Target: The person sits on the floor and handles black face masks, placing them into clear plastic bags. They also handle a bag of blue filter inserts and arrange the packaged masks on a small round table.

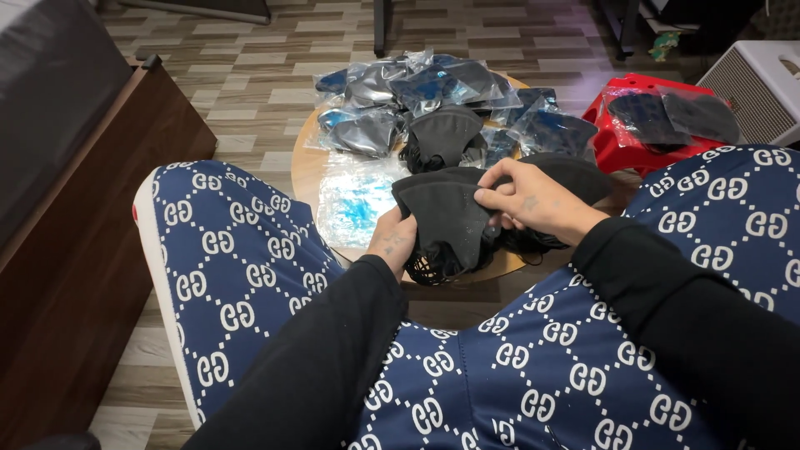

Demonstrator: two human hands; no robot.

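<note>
My left hand (392, 240) grips a stack of black face masks (446, 218) from below, their ear loops dangling under it. From above, my right hand (529, 200) pinches the top mask's upper edge. Both hands hover over the near edge of a small round wooden table (307, 171). On the table lie a loose pile of black masks (442, 133), several masks sealed in clear plastic bags (392, 83) and an empty clear bag (354, 200) beside my left hand. More black masks (575, 175) lie behind my right hand.
My knees in blue patterned trousers (233, 250) flank the table. A red stool (621, 142) with bagged dark masks (667, 117) stands at right, a white box (758, 83) behind it. A dark wooden cabinet (92, 217) fills the left. The floor is wood tile.
</note>
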